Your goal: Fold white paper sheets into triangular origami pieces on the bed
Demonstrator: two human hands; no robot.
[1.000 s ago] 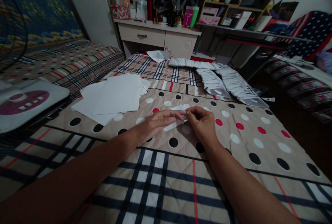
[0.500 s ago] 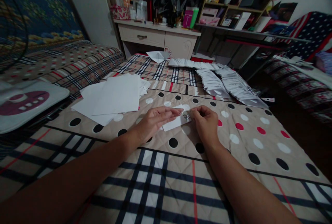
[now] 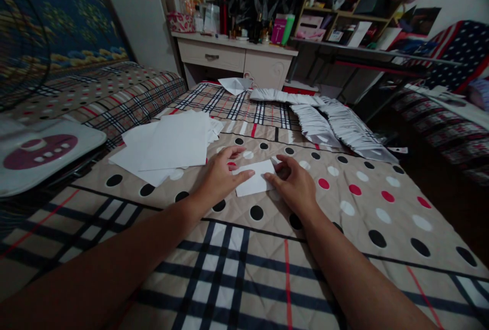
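A small folded white paper [image 3: 255, 181] lies on the bed between my two hands, its plain side up. My left hand [image 3: 218, 174] is at its left end, the thumb resting over the upper left part, while the other fingers are spread apart beyond the far edge. At the right end, my right hand [image 3: 294, 183] pinches the paper, thumb on top and the fingers curled behind; its fingertips are partly hidden. Left of my hands lies a loose pile of white paper sheets [image 3: 173, 141].
Long rows of folded white papers [image 3: 346, 124] lie at the far right of the patterned bedspread [image 3: 263, 269]. Another folded paper [image 3: 234, 84] is near the far edge. A white and maroon appliance [image 3: 49, 154] stands at the left. Behind is a cluttered dresser [image 3: 233, 57].
The printed black character on the paper's right end no longer shows. My left hand has opened, its fingers spreading apart, and my right thumb has moved onto the paper. The view has shifted slightly.
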